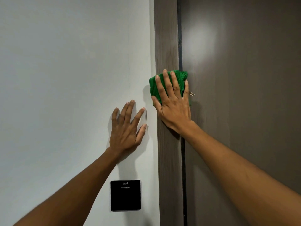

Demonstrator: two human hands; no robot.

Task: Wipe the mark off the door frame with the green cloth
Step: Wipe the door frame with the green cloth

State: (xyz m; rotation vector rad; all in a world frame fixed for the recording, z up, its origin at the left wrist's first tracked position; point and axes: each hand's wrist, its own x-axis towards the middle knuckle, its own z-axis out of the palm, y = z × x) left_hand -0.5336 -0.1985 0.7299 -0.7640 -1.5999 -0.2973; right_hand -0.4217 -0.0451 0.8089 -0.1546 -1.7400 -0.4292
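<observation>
The door frame [166, 38] is a tall brown strip between the big white wall [73, 62] and the dark brown door [244, 79]. The right hand [174, 106] lies flat, fingers straight, and presses the green cloth [180, 77] against the frame. The left hand [126, 132] rests flat on the wall, fingers spread, holding nothing. A black square [125, 195] sits on the wall below it.

Green cloth [182, 77] on door frame [166, 38]; black panel [125, 195] on wall [65, 62].
</observation>
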